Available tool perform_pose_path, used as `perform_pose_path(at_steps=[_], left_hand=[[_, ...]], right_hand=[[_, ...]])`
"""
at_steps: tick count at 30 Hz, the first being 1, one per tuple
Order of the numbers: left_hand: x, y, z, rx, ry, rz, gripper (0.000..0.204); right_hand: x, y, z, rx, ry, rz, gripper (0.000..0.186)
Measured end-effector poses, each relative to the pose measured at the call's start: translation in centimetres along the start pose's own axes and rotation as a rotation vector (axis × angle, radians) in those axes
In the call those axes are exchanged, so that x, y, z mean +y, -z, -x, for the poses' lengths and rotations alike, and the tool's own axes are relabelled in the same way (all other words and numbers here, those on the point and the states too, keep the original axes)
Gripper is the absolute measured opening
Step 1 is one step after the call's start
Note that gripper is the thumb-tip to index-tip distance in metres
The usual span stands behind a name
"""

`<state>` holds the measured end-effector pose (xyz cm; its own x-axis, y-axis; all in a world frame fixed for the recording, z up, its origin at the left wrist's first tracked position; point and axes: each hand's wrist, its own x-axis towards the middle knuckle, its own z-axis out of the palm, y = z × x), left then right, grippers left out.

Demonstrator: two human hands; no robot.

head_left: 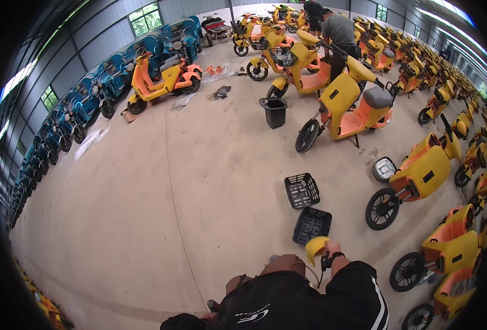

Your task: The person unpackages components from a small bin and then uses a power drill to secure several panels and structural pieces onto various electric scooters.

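Note:
My right hand [333, 247] is closed on a yellow curved cover [316, 249] at the lower right of centre. A dark piece and a thin black cable [316, 275] hang just below that hand, and a black band circles its wrist. Past the cover lie two black plastic baskets, the nearer one [312, 224] close to it and the farther one [302, 190] beyond. My left hand [209, 317] barely shows at the lower edge beside the black sleeve; its fingers cannot be made out. Both legs are bent under me.
Yellow scooters, the closest [419, 170], line the right side, with a silver metal-looking box [384, 169] beside one. A black bin [275, 113] stands ahead. Another person [339, 33] is among the far scooters. Blue three-wheelers [107, 88] line the left wall.

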<state>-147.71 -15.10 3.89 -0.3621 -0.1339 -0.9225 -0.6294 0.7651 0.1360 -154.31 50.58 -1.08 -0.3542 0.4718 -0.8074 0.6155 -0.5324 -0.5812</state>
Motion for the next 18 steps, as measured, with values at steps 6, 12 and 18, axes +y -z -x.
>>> perform_pose_path(at_steps=[6, 12, 18], left_hand=[[16.6, 12.7, -5.7, 0.356, -0.154, 0.137, 0.044], [28.5, 29.1, -15.6, 0.240, -0.122, 0.149, 0.049], [34.6, 45.3, -21.3, 0.239, -0.007, 0.039, 0.073]], right_hand=[[-26.9, -20.0, 1.9, -0.251, 0.463, -0.217, 0.032], [-36.0, -33.0, -2.6, -0.183, 0.488, -0.362, 0.029], [-27.7, -39.3, -9.2, 0.113, 0.038, -0.331, 0.029]])
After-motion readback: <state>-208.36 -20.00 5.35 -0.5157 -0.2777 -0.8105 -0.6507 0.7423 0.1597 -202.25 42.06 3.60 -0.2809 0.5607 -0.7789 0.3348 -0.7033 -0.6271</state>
